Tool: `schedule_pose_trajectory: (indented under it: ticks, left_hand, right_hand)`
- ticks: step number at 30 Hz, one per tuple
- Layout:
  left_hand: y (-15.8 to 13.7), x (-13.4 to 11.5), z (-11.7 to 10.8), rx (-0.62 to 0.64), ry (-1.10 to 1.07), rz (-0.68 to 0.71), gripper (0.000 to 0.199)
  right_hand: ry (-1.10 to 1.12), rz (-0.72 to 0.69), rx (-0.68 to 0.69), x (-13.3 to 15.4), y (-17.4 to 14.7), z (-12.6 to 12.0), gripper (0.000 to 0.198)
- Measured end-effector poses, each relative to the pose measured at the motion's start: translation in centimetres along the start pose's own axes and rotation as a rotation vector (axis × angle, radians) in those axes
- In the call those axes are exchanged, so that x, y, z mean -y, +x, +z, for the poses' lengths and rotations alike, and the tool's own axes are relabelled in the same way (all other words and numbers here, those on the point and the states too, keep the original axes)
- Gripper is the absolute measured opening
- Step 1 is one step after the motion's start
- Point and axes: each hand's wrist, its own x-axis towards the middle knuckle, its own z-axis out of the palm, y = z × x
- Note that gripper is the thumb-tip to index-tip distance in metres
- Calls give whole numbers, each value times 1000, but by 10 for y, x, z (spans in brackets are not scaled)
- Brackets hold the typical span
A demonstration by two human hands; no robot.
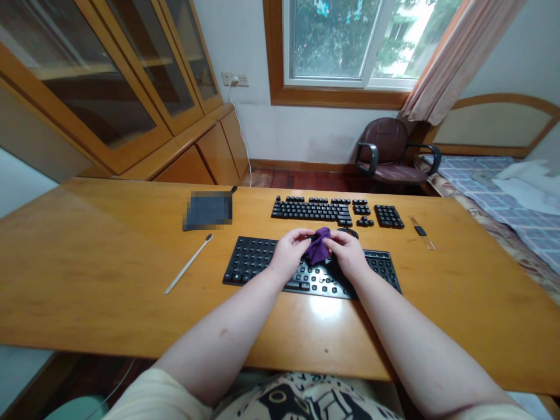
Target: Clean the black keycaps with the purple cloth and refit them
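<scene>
A small purple cloth (319, 248) is bunched between my hands, above a black keyboard (249, 259) with most of its keycaps off. My left hand (289, 254) pinches the cloth's left side with thumb and fingers; a bit of something dark shows at those fingertips, too small to name. On the other side, my right hand (349, 254) grips the cloth, also in a closed pinch. Behind the keyboard, loose black keycaps (310, 210) lie in rows laid out like a keyboard, with the number-pad keycaps (389, 216) grouped at the right.
Left of the keyboard lies a long white-handled brush (189, 263), below a dark blurred-out flat object (207, 210). A small tool with clear wire loops (420, 231) rests at the right. A coiled black cable (349, 233) sits behind my right hand. The wooden table (109, 262) carries everything.
</scene>
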Motion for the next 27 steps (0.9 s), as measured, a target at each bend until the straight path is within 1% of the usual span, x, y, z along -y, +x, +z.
schedule_pose_trajectory:
  ticks: [4, 6, 8, 11, 16, 19, 22, 27]
  left_hand:
    - [1, 0, 2, 23, -47, 3, 25]
    - [1, 1, 3, 32, -60, -6, 23]
    - [1, 2, 3, 45, -48, 10, 22]
    - [1, 1, 3, 64, -1, 39, 26]
    - [1, -1, 2, 36, -33, -1, 26]
    - [2, 0, 2, 35, -53, -18, 22]
    - [2, 0, 1, 24, -7, 4, 21]
    - [1, 0, -2, 3, 169, 77, 21]
  right_hand:
    - [-38, -6, -30, -1, 0, 0, 21]
    - [-48, -4, -19, -1, 0, 0, 23]
    - [-29, 8, 3, -1, -1, 0, 24]
    - [17, 31, 9, -2, -1, 0, 24]
    - [54, 19, -6, -6, 1, -2, 19]
    - [70, 10, 5, -9, 2, -3, 22]
    - [69, 18, 47, -10, 2, -3, 27]
    - [34, 26, 70, -6, -1, -2, 29]
